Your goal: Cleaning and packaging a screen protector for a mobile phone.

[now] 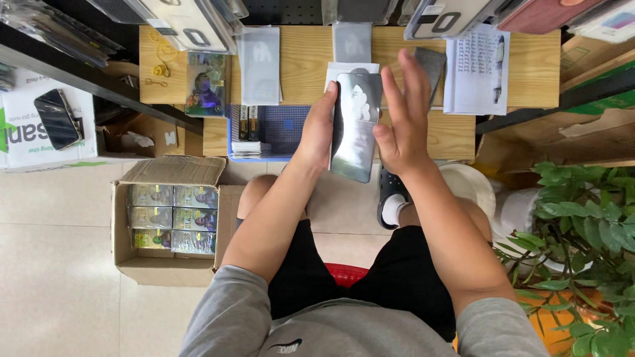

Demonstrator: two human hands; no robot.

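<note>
— What is the left hand (317, 135) doing?

— It grips the left edge of a glossy, flat phone case in a clear sleeve (356, 125), thumb on the front, holding it upright above the person's knees, in front of the wooden table (304, 63).

— And the right hand (402, 122)?

— Spread wide, fingers straight and apart, palm turned toward the sleeve's right edge; the base of the thumb seems to touch it, the fingers hold nothing. Both forearms reach forward from grey sleeves.

— What is the sleeve like?

— A smooth rectangle with rounded corners, shiny enough to throw back light, grey and silvery with a pale shape near the top.

— Anything just behind it?

— A white sheet (352, 67) lies on the table under the sleeve's top edge, with more frosted sleeves (258, 65) to the left and a printed paper with a pen (477, 69) to the right. A blue plastic basket (281, 132) at the table's front edge holds small flat packets stacked at its left.

— And on the floor?

— An open cardboard box (169, 221) to the left holds shiny packaged cases in two neat rows. A leafy green plant (582, 225) stands at the right.
</note>
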